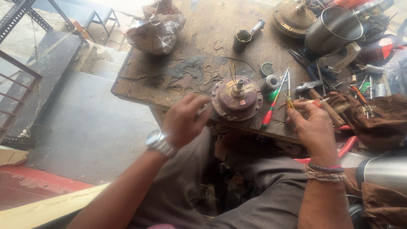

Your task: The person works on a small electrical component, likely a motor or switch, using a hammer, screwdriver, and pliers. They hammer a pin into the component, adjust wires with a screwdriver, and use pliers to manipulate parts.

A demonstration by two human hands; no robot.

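Hands (250,121) apart — right (311,123) pinching wires (288,91) — over scarred wooden bench (169,80) beside concrete steps (89,118).

A worn wooden workbench (186,46), scratched and stained dark, carries everything. At its near edge sits a round maroon motor housing (237,99) with a short shaft upright. Just right of it lies a red-handled screwdriver (272,107). Far left rests a crumpled plastic bag (157,29). At the far right stand a steel pot (333,29) and a second motor casing (292,18), with pliers (303,59) near them.
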